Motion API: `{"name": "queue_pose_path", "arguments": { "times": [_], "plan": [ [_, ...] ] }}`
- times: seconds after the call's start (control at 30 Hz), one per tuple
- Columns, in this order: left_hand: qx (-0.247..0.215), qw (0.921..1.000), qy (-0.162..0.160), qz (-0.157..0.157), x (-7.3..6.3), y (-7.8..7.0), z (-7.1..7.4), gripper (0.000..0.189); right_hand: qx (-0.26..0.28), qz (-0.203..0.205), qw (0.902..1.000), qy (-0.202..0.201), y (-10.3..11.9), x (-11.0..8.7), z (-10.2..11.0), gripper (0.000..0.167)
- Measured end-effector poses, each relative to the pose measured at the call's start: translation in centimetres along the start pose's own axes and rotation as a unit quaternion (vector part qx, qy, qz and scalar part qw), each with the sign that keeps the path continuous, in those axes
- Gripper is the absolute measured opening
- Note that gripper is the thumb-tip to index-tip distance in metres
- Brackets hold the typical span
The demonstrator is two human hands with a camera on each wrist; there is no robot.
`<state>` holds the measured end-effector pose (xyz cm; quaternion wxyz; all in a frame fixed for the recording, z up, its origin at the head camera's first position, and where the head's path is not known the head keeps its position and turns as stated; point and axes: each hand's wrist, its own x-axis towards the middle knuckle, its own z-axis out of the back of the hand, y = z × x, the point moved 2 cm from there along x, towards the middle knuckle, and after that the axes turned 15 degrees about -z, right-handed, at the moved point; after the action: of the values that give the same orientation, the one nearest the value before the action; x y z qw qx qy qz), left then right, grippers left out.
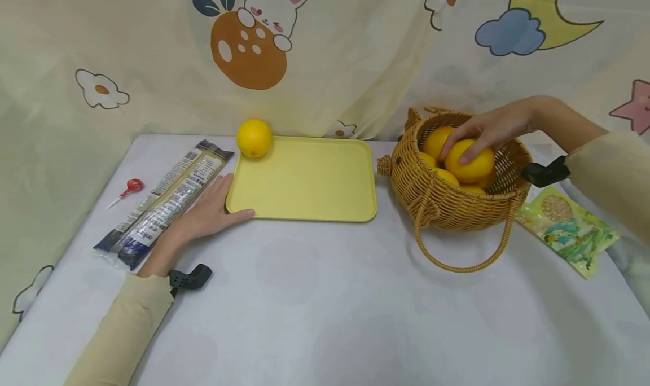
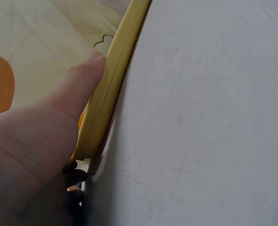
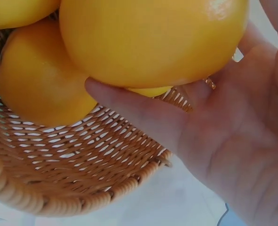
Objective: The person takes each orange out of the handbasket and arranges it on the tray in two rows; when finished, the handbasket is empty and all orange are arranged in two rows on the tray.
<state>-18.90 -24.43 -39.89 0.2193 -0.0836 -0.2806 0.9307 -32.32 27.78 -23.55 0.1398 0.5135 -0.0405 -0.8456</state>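
At the right, my right hand (image 1: 495,127) grips a yellow-orange orange (image 1: 476,165) inside a wicker basket (image 1: 452,214) shaped like an animal. Several more oranges (image 3: 44,77) lie around and under it. The right wrist view shows the thumb curved along the fruit's underside. My left hand (image 1: 205,214) touches the front left corner of a yellow tray (image 1: 304,177), its fingers along the left side and its thumb at the front rim. One orange (image 1: 254,138) sits in the tray's back left corner.
Beside the left hand lies a long silver-and-blue packet (image 1: 167,202), with a red lollipop (image 1: 134,185) farther left. A green packet (image 1: 566,228) is right of the basket, whose handle (image 1: 462,270) hangs toward the front. A printed cloth (image 1: 355,53) stands behind the table.
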Motion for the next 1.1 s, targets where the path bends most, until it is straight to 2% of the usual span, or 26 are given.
{"name": "queue_pose_path", "arguments": {
  "times": [0.17, 0.4, 0.6, 0.73, 0.83, 1.0, 1.1],
  "plan": [
    [0.004, 1.0000, 0.002, 0.000, 0.0, 0.0, 0.1, 0.112, 0.020, 0.001, 0.9998, -0.001, -0.3, -0.3, -0.2, 0.049],
    [0.006, 0.9998, -0.010, -0.016, 0.1, 0.0, 0.1, 0.109, 0.005, 0.004, 0.9999, -0.012, -0.8, -0.6, -0.2, 0.054],
    [0.006, 0.9998, -0.008, -0.015, 0.0, 0.0, 0.0, 0.109, 0.015, 0.028, 0.9989, -0.034, -0.2, -2.1, 0.5, 0.051],
    [0.005, 0.9999, -0.005, -0.011, -0.1, 0.0, 0.1, 0.110, 0.039, 0.076, 0.9932, -0.079, 1.2, -3.7, 1.7, 0.048],
    [0.006, 0.9999, -0.009, -0.012, -0.1, 0.0, 0.1, 0.110, 0.061, 0.117, 0.9829, -0.129, 2.8, -4.1, 2.5, 0.048],
    [0.010, 0.9998, -0.010, -0.011, -0.1, 0.1, 0.0, 0.110, 0.068, 0.142, 0.9677, -0.197, 6.1, -3.4, 3.3, 0.049],
    [0.014, 0.9999, -0.003, -0.003, -0.2, 0.2, -0.1, 0.111, 0.070, 0.157, 0.9622, -0.212, 8.4, -2.2, 3.9, 0.051]
  ]
}}
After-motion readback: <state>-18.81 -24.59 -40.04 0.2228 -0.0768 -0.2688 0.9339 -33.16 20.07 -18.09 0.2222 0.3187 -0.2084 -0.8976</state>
